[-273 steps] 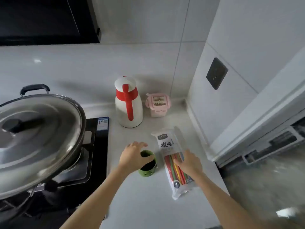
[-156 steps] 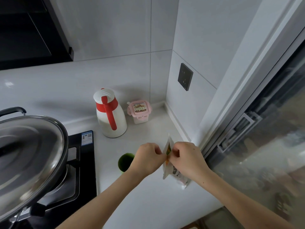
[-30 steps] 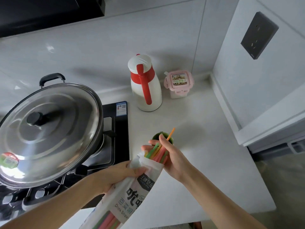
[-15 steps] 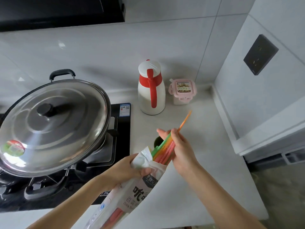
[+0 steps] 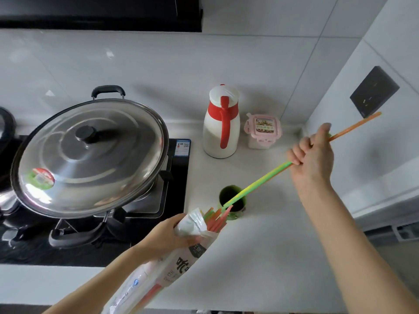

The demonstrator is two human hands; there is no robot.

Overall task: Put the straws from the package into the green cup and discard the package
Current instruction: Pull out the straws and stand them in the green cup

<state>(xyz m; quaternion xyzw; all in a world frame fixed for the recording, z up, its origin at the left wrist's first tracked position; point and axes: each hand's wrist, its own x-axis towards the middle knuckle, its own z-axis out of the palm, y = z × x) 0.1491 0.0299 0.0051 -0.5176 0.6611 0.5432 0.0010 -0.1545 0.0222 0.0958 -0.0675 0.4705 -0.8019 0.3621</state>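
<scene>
Head view: a bundle of straws point(image 5: 260, 181) is gripped in the right hand point(image 5: 311, 155), half-drawn from the package point(image 5: 172, 264) clutched by the left hand point(image 5: 167, 236); lowering into the green cup point(image 5: 233, 206) on the desk point(image 5: 260, 257) is required next.

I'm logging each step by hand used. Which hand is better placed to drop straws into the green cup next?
The right hand: it already grips a bunch of straws pulled clear of the package, above the green cup. The left hand is busy holding the package.
</scene>
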